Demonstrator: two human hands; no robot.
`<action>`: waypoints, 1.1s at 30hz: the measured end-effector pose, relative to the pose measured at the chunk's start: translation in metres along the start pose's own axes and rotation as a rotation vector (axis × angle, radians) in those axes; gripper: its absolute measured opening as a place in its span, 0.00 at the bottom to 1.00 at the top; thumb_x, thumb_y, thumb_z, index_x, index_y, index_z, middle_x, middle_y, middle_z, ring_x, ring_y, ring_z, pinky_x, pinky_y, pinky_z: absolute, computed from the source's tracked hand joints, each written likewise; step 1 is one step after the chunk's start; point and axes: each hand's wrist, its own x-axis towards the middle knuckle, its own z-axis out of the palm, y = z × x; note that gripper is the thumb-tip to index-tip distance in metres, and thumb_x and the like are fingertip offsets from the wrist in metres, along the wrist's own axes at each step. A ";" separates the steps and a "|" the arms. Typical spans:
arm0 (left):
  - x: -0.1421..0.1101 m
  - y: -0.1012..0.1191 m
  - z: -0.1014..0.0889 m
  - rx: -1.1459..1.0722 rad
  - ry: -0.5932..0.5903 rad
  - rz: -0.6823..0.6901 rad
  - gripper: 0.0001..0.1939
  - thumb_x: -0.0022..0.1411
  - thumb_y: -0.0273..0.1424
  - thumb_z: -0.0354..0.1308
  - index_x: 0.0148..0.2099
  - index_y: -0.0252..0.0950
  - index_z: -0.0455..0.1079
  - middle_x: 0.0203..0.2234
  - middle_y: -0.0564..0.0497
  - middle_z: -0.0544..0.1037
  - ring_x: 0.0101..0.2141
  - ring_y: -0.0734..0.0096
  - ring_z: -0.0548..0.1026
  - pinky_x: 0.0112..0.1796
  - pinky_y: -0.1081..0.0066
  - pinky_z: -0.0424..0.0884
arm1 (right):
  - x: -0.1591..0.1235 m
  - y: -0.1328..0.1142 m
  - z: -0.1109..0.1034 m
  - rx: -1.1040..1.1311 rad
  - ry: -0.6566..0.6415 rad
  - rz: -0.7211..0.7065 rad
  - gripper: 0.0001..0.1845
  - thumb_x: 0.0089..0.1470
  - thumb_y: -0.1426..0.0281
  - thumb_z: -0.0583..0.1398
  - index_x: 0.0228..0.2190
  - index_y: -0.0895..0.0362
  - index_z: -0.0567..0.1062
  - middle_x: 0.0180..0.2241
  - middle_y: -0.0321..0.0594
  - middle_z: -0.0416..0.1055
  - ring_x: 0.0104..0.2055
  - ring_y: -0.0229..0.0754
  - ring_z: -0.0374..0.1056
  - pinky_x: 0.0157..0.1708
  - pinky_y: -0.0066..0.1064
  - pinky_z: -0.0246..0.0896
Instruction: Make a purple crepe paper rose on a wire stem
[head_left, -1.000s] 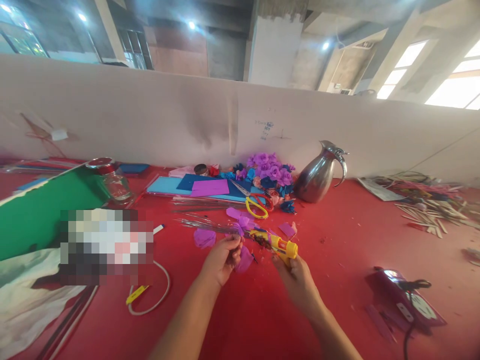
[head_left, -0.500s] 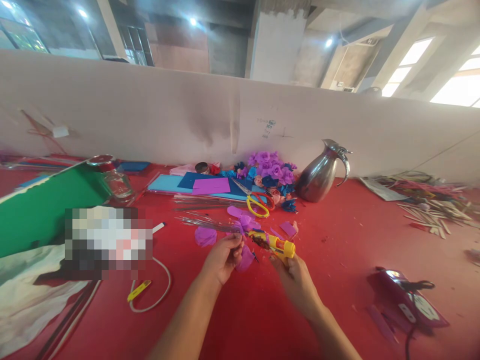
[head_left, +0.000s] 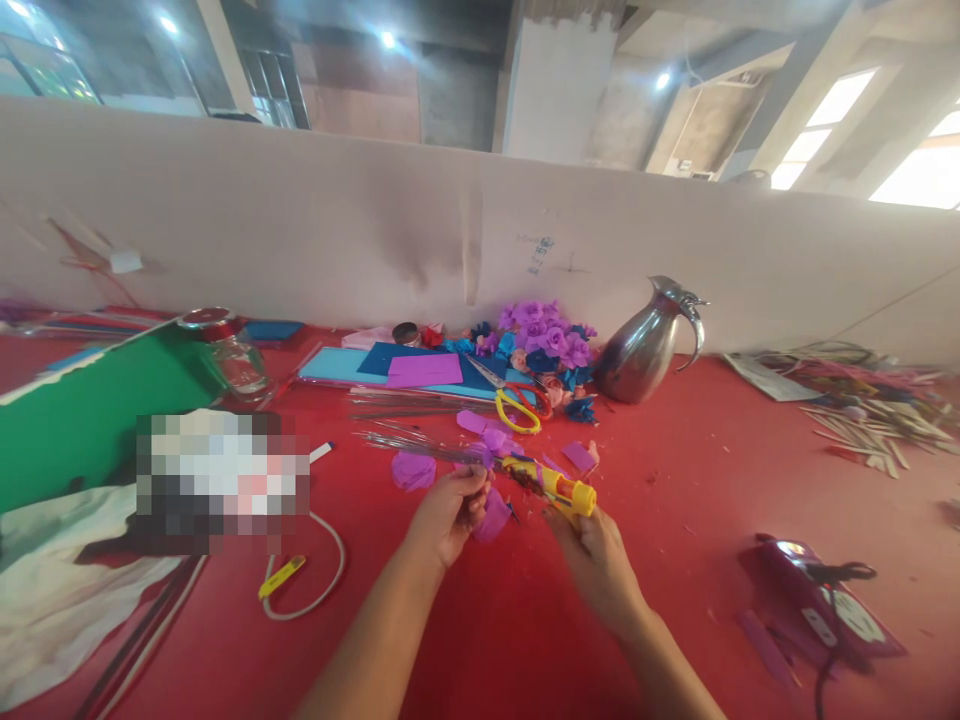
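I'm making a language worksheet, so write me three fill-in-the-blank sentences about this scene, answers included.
The right hand holds a glue gun coloured mainly ____.
The tabletop is ____ in colour.
In this view, the metal jug stands to the ____ of the purple flowers.

Missing words: yellow; red; right.

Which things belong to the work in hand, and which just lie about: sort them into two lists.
In the work:
glue gun, gripped in the right hand
purple paper, at the left hand
loose purple pieces, probably
scissors, probably, though set down

Apparently just lying about:
metal jug
glass jar
sticks
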 end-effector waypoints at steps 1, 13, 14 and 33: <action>0.000 0.000 0.000 -0.007 0.002 -0.007 0.07 0.47 0.23 0.63 0.25 0.31 0.66 0.16 0.58 0.63 0.13 0.88 0.57 0.15 0.85 0.50 | 0.000 0.001 0.000 -0.012 0.003 -0.004 0.16 0.57 0.62 0.52 0.23 0.56 0.69 0.18 0.35 0.62 0.21 0.37 0.58 0.20 0.25 0.52; -0.001 0.002 0.002 -0.066 0.040 -0.054 0.05 0.48 0.20 0.59 0.25 0.30 0.66 0.15 0.58 0.63 0.12 0.89 0.57 0.14 0.86 0.49 | 0.000 0.005 -0.004 -0.085 0.011 -0.084 0.17 0.58 0.62 0.51 0.25 0.58 0.70 0.19 0.35 0.64 0.19 0.35 0.57 0.19 0.23 0.51; -0.001 0.002 0.003 -0.067 0.044 -0.056 0.04 0.48 0.20 0.59 0.25 0.30 0.66 0.15 0.58 0.63 0.12 0.89 0.57 0.14 0.86 0.50 | 0.001 0.005 -0.004 -0.086 0.003 -0.090 0.17 0.58 0.62 0.51 0.25 0.59 0.70 0.19 0.35 0.64 0.19 0.35 0.57 0.19 0.23 0.51; -0.002 -0.001 0.004 -0.001 0.044 -0.016 0.07 0.41 0.22 0.61 0.22 0.32 0.64 0.13 0.59 0.62 0.13 0.88 0.56 0.15 0.85 0.48 | 0.005 0.004 -0.003 -0.132 0.031 -0.121 0.16 0.58 0.63 0.51 0.26 0.58 0.71 0.20 0.36 0.67 0.20 0.36 0.60 0.20 0.24 0.53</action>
